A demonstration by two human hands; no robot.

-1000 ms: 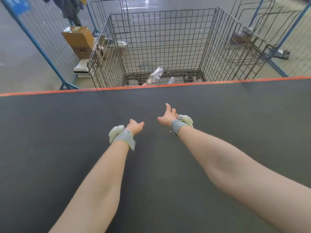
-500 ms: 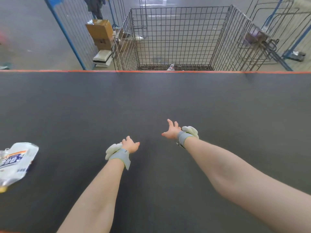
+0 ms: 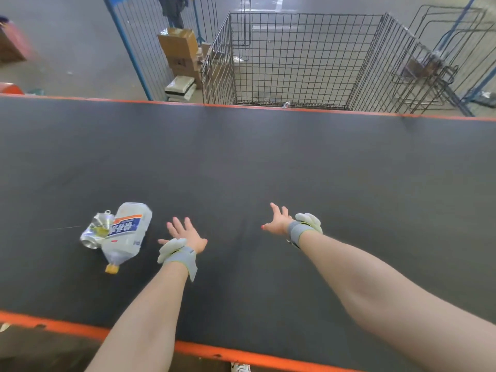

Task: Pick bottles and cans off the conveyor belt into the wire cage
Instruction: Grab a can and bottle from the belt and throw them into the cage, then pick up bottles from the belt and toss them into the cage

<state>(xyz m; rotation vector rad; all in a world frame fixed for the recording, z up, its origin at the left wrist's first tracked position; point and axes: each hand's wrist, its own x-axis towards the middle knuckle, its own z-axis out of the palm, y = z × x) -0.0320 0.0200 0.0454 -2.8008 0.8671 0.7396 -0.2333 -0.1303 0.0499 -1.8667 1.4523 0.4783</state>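
A flattened clear plastic bottle [image 3: 125,233] with a blue-and-orange label and a yellow cap lies on the dark conveyor belt [image 3: 268,162], at the left. A crushed silver can [image 3: 95,232] lies against its left side. My left hand [image 3: 185,233] hovers just right of the bottle, fingers spread, holding nothing. Further right, my right hand [image 3: 277,222] is also spread and empty above the belt. The wire cage [image 3: 303,60] stands beyond the belt's far edge; a small piece of something shows at its bottom.
Orange strips [image 3: 241,357] edge the belt near and far. Cardboard boxes [image 3: 182,52] and a blue-framed mesh panel [image 3: 139,47] stand left of the cage. Folded wire frames [image 3: 440,63] lean at its right.
The bottle and can have travelled right along the belt, toward my left hand. My left hand opened its fingers and turned toward them. The view tilted down; the cage floor is now mostly hidden.
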